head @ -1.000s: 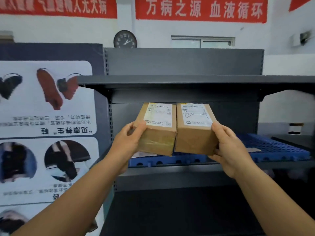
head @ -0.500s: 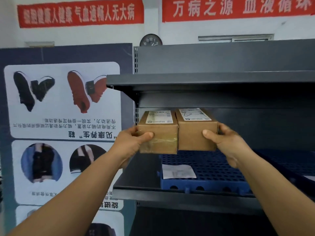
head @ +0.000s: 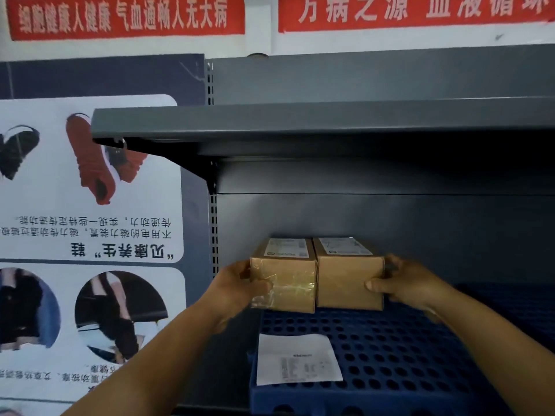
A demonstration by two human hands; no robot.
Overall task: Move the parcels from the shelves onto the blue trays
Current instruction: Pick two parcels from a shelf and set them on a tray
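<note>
Both arms are stretched out forward and slightly up, bare forearms coming in from the bottom corners and angling toward each other. Left hand (head: pixel 237 288) is cupped around the outer left side of what it's carrying, thumb lying across the front face, fingers wrapped round out of sight. Right hand (head: pixel 405 285) mirrors it on the outer right side, thumb pointing inward across the front, knuckles up. Wrists look pretty straight, palms facing each other, squeezing inward.
</note>
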